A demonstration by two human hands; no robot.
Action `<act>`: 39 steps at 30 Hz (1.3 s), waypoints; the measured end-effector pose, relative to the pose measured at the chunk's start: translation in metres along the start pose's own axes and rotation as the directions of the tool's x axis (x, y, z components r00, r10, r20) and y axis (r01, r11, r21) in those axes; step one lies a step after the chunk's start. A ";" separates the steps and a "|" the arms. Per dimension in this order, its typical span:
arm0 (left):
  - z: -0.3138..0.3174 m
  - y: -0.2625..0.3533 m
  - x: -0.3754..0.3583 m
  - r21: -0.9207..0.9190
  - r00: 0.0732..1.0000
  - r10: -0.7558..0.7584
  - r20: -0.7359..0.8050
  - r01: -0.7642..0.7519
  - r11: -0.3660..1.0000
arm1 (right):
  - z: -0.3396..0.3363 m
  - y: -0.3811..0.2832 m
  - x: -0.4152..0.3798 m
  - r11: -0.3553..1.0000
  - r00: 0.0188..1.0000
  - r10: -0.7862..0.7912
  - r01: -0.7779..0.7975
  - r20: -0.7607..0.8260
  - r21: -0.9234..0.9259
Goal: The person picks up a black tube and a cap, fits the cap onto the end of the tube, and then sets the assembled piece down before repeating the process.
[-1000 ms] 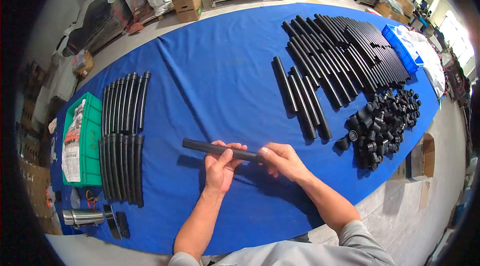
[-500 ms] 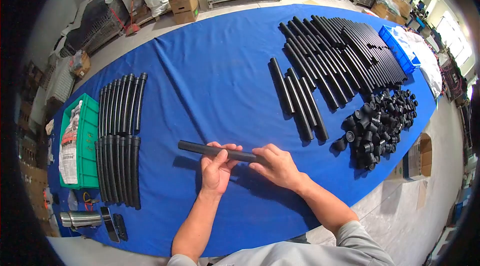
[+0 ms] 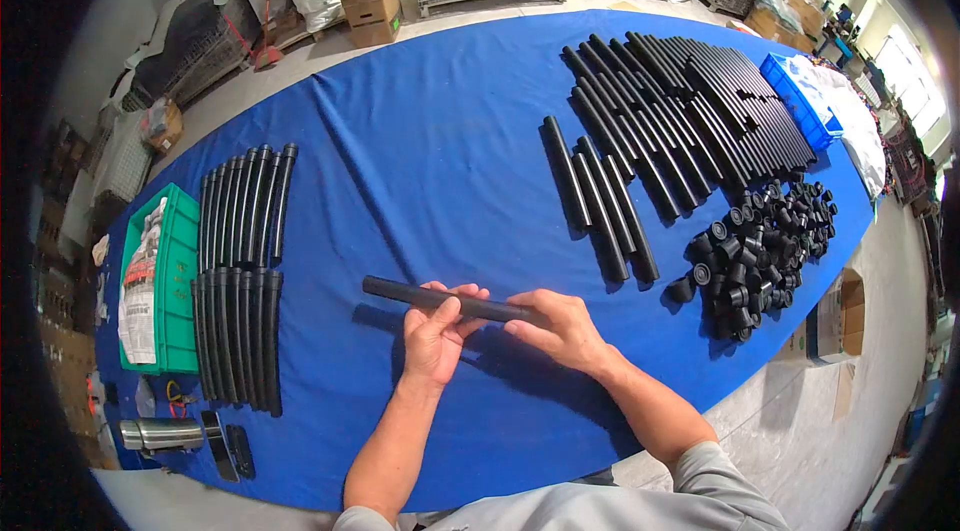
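Note:
A black tube (image 3: 400,292) is held slantwise above the blue cloth, its left end sticking out free. My left hand (image 3: 436,333) supports the tube from below near its middle, thumb pressed over the front and fingers behind. Around the right end of the tube, my right hand (image 3: 556,329) is closed, fingers over the top and thumb underneath; that end is hidden in the grip. Off to the right lie a heap of black caps (image 3: 745,261) and a large spread of black tubes (image 3: 650,111).
On the left, two rows of tubes with capped ends (image 3: 237,331) lie beside a green crate (image 3: 180,311) holding printed paper. A steel flask (image 3: 165,434) and a phone (image 3: 220,446) are near the front left edge. A blue basket (image 3: 800,101) stands at far right.
Both hands keep their hold on the black tube, which has shifted only very slightly to the right and up. The view has moved a little too.

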State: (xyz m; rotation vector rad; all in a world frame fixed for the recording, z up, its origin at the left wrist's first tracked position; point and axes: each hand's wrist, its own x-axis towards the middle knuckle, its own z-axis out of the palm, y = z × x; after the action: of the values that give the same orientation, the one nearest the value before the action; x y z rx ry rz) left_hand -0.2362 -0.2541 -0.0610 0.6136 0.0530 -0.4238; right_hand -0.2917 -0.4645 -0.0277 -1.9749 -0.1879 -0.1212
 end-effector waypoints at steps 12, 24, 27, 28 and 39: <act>-0.001 -0.001 -0.001 0.000 1.000 0.016 -0.014 -0.016 1.000 | 0.001 0.000 0.000 0.998 1.000 -0.001 0.000 0.022 0.060; -0.002 -0.002 -0.001 0.011 1.000 0.029 0.008 -0.029 1.000 | 0.005 -0.003 -0.002 0.990 0.997 0.081 -0.081 0.011 0.112; -0.004 -0.002 -0.001 0.004 1.000 0.024 0.008 -0.024 1.000 | 0.003 -0.007 -0.002 0.959 0.982 0.178 -0.186 0.057 0.211; -0.004 -0.002 -0.001 0.001 1.000 0.022 0.010 -0.022 1.000 | 0.003 -0.008 -0.002 0.935 0.969 0.228 -0.244 0.092 0.256; 0.000 -0.004 -0.001 0.000 0.999 0.053 0.001 -0.053 0.999 | 0.004 0.012 0.001 0.994 0.998 0.049 -0.046 -0.027 0.104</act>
State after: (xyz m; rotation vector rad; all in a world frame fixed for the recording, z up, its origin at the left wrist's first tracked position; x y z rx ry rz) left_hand -0.2391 -0.2566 -0.0627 0.6133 0.0362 -0.3730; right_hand -0.2887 -0.4650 -0.0401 -1.8725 -0.1249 -0.1074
